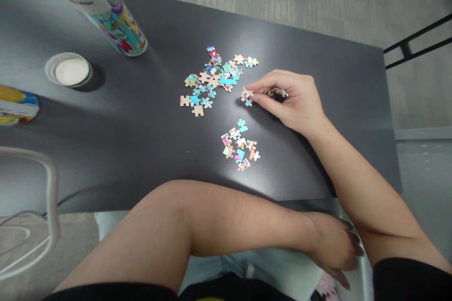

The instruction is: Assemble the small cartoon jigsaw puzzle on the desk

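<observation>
My right hand [294,96] is closed in a pinch on a puzzle piece [247,92], held by thumb and forefinger with its plain tan back partly showing. Whether a second piece sits under it, I cannot tell. More colourful pieces [277,91] show through the gap in that hand. Left of it lies a loose pile of puzzle pieces [213,80], some face up, some tan side up. A smaller group of pieces [240,143] lies nearer to me, mostly face up. My left hand [332,244] hangs beyond the table's front edge beside my right forearm, fingers loosely bent, thumb apart, nothing visible in it.
A tall printed tube [120,19] stands on the dark table [141,136] at the back left. Near it are a round lid or cup [70,70] and another printed container [17,106]. A white curved bar [52,193] rises at the left front.
</observation>
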